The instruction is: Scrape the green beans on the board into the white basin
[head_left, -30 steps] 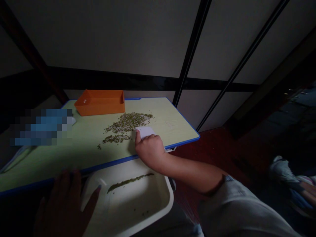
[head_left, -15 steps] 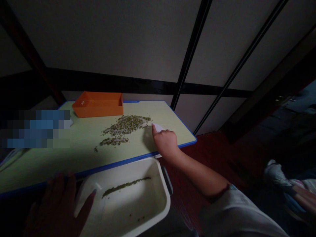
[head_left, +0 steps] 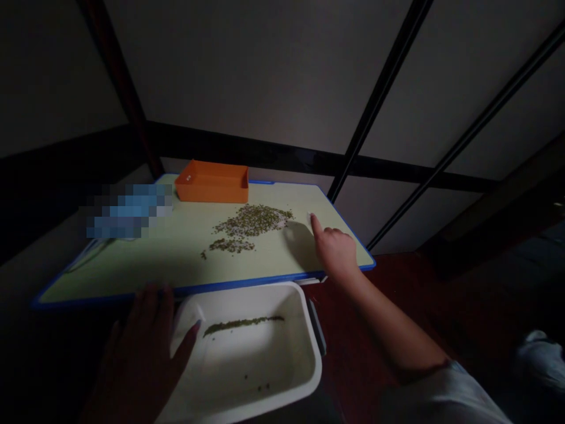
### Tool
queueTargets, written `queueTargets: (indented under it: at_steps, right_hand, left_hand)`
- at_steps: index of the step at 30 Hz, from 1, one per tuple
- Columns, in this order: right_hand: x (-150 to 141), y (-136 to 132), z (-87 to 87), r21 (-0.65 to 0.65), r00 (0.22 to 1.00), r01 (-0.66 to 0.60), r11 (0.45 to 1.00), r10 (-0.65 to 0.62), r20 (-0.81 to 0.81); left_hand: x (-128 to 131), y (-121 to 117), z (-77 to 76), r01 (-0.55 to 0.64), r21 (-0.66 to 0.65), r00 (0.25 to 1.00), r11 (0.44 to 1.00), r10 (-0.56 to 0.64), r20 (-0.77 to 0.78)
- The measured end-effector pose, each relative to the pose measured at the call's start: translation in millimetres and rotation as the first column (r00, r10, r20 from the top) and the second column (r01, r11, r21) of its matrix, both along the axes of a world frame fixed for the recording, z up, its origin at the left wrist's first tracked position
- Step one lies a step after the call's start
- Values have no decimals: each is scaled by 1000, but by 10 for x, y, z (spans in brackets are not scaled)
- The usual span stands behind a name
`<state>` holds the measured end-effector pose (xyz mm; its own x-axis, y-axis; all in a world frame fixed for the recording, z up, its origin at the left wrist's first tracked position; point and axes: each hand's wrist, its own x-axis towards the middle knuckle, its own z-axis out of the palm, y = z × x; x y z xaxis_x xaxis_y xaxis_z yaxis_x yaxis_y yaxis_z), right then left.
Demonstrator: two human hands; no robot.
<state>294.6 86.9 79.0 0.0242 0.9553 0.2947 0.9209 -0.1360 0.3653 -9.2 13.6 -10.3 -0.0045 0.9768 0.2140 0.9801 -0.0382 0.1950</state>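
My right hand [head_left: 338, 253] is over the right part of the pale green tabletop [head_left: 282, 259], index finger stretched out and the other fingers curled. A small white flat piece [head_left: 309, 217] shows at its fingertip; most of it is hidden by the hand. Left of it lies a loose pile of small green and whitish grains [head_left: 256, 219], with a smaller patch [head_left: 232, 245] in front. A white plastic tub [head_left: 247, 365] sits against the table's near edge, a line of green grains [head_left: 242, 323] along its inside. My left hand [head_left: 141, 347], in shadow, grips its left rim, thumb over the inside.
An orange open tray [head_left: 216, 188] stands at the back of the table. At the left end is a blurred-out blue item [head_left: 132, 209] with a white cord [head_left: 83, 256]. Panelled walls [head_left: 265, 76] close off the back. Dark red floor [head_left: 392, 282] lies to the right.
My right hand has drawn away from the pile towards the right, and less of the white piece shows. My view has swung left. The left hand stays at the tub.
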Motion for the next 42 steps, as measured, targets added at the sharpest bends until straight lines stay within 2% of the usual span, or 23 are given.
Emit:
queueTargets:
  at_steps: [5, 7, 9, 10, 11, 13, 14, 16, 18, 20, 22, 29, 31, 34, 37, 42]
  right_hand:
    - [12, 106, 164, 31, 999, -20, 999, 21, -33]
    - [11, 191, 237, 48, 988, -80, 996, 85, -126]
    - [10, 319, 275, 66, 935, -211, 975, 221, -278]
    - [7, 402, 278, 78, 873, -314, 946, 320, -368]
    - [-1, 497, 270, 90, 778, -440, 893, 429, -458]
    - [-37, 715, 235, 143, 532, -655, 742, 587, -610]
    - [-68, 829, 215, 186, 425, -706, 683, 619, -660]
    - [-148, 1046, 183, 258, 275, -732, 631, 619, -735]
    - [-236, 1213, 160, 289, 193, -726, 624, 588, -786]
    - [-310, 1309, 131, 300, 155, -702, 645, 551, -820]
    - [-357, 1335, 83, 309, 127, -680, 665, 522, -843]
    - [-359, 1283, -83, 322, 9, -685, 654, 450, -893]
    - [-351, 1327, -110, 336, -16, -690, 641, 451, -893]
    - [-348, 1421, -157, 370, -50, -718, 589, 486, -872]
    - [-343, 1475, -194, 378, -38, -726, 575, 516, -856]
    - [-314, 1452, -182, 333, 44, -709, 622, 511, -859]
  left_hand:
    - [-24, 1, -77, -23, 56, 998, 998, 26, -56]
    - [-34, -1, -102, -23, 60, 998, 998, 26, -56]
    - [-37, -7, -107, -31, 47, 998, 998, 33, -49]
    - [-37, -11, -104, -37, 43, 998, 998, 39, -44]
    - [-39, -15, -102, -42, 45, 998, 998, 44, -40]
    - [-47, -19, -106, -44, 70, 998, 997, 47, -37]
    - [-55, -19, -114, -39, 89, 998, 995, 42, -37]
    - [-78, -14, -142, -33, 109, 999, 993, 38, -38]
    - [-110, -5, -180, -29, 129, 998, 991, 34, -43]
    - [-151, 6, -224, 13, 143, 999, 990, -7, -47]
    - [-199, 16, -265, 5, 164, 999, 987, 1, -40]
    - [-303, 15, -284, 39, 121, 999, 992, -39, -2]
    - [-301, 16, -273, 47, 133, 999, 990, -48, -1]
    - [-295, 32, -272, 67, 202, 998, 977, -69, 0]
    - [-291, 47, -263, 60, 221, 998, 973, -62, 1]
    - [-261, 37, -178, 8, 120, 1000, 993, -9, 9]
